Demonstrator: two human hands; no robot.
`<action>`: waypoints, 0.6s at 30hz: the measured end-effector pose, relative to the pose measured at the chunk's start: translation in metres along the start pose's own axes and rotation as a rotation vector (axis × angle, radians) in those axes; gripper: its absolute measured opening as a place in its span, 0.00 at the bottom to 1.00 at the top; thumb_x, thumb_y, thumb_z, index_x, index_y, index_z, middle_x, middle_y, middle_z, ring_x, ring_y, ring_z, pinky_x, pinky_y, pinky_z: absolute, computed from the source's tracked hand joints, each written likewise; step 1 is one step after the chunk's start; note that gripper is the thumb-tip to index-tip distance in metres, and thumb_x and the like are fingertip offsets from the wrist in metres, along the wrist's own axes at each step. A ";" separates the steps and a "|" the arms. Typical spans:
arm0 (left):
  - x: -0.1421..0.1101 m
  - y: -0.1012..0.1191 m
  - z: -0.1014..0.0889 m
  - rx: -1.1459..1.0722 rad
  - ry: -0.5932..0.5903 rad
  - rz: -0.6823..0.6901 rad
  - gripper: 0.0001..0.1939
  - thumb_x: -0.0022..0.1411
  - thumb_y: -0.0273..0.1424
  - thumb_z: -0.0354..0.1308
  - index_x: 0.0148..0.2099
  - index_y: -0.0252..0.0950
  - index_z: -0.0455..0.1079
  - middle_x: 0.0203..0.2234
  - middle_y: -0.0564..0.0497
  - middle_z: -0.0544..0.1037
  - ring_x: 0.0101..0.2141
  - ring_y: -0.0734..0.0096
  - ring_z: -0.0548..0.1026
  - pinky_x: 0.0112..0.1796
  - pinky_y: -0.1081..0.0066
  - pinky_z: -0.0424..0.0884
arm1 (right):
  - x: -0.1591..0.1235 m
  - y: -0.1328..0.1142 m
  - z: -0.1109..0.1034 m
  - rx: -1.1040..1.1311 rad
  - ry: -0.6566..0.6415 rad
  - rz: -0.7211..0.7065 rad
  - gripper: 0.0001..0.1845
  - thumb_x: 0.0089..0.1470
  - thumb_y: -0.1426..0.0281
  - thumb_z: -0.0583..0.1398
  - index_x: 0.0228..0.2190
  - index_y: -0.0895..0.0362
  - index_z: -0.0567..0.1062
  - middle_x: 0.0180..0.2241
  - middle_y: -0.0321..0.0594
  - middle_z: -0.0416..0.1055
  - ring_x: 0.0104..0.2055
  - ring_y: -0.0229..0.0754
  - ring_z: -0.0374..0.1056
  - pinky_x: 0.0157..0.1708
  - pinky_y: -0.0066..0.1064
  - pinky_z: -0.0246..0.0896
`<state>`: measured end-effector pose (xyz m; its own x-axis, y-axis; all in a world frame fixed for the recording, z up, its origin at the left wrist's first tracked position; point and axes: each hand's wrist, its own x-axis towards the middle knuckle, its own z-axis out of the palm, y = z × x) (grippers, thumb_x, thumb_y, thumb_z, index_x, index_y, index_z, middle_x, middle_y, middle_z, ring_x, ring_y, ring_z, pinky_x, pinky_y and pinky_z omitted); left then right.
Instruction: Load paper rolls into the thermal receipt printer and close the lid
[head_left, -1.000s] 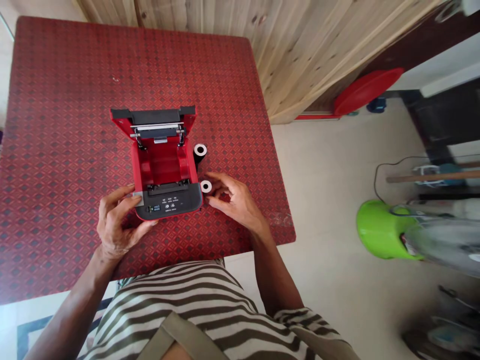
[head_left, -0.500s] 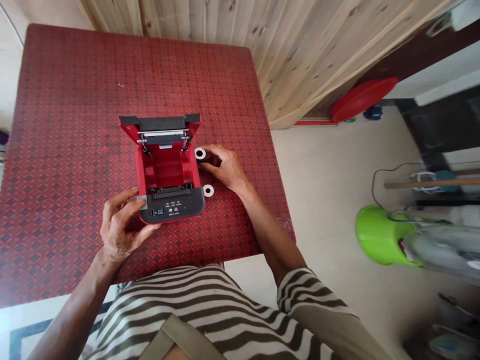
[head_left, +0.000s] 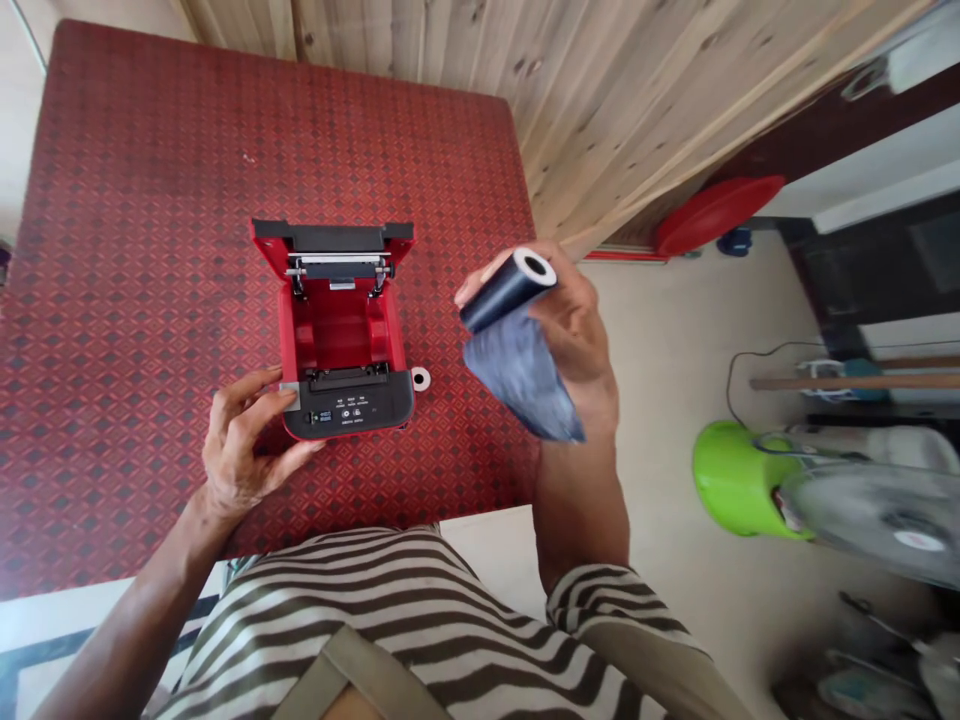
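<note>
A red and black label printer point(head_left: 352, 400) stands on the table with its lid point(head_left: 337, 240) raised, baring a red inner bay. My left hand point(head_left: 244, 430) grips the printer's near left corner, fingers on top and thumb along the front edge. Up off the table to the right, my right hand point(head_left: 585, 330) holds a dark ribbon roll point(head_left: 506, 290) with a white core. A loose bluish-black tail of ribbon point(head_left: 525, 375) hangs from it, blurred by motion. Against the printer's right side is a second white-cored roll point(head_left: 421, 379), mostly hidden.
The table point(head_left: 150, 200) has a red patterned cover, and a wooden plank wall point(head_left: 420, 50) rises behind it. On the floor to the right are a green bucket point(head_left: 731, 480), a transparent round item point(head_left: 877, 520), a red basin point(head_left: 712, 215) and a wooden pole point(head_left: 825, 382).
My right hand moved from the near roll to the far one, took hold of it, then lifted it up and right, its ribbon tail hanging loose. My left hand stayed on the printer.
</note>
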<state>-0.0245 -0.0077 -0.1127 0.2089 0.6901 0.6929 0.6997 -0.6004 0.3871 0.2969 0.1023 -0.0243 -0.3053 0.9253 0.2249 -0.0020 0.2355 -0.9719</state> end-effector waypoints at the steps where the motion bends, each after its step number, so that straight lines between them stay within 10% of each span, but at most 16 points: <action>1: 0.000 0.000 0.000 0.001 0.002 0.003 0.36 0.62 0.43 0.74 0.66 0.38 0.67 0.55 0.39 0.79 0.52 0.56 0.81 0.48 0.61 0.80 | -0.002 -0.010 0.005 -0.065 -0.084 -0.030 0.24 0.56 0.46 0.70 0.45 0.47 0.76 0.41 0.36 0.79 0.43 0.46 0.77 0.44 0.41 0.75; 7: -0.004 0.001 0.000 -0.027 0.005 -0.046 0.32 0.65 0.44 0.71 0.66 0.43 0.68 0.56 0.41 0.79 0.53 0.56 0.81 0.50 0.59 0.81 | 0.000 -0.029 0.070 -0.865 -0.412 -0.244 0.11 0.66 0.77 0.62 0.49 0.59 0.77 0.47 0.46 0.78 0.53 0.50 0.72 0.59 0.48 0.71; 18: -0.004 0.002 0.000 -0.038 -0.009 -0.039 0.35 0.63 0.44 0.72 0.68 0.41 0.66 0.56 0.40 0.78 0.53 0.55 0.81 0.48 0.60 0.83 | 0.041 -0.027 0.125 -1.370 -0.679 0.100 0.21 0.68 0.85 0.51 0.46 0.62 0.83 0.45 0.55 0.83 0.51 0.52 0.78 0.42 0.38 0.73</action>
<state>-0.0241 -0.0111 -0.1147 0.1882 0.7167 0.6715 0.6813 -0.5878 0.4363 0.1656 0.0973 0.0026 -0.6154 0.7370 -0.2793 0.7805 0.6192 -0.0858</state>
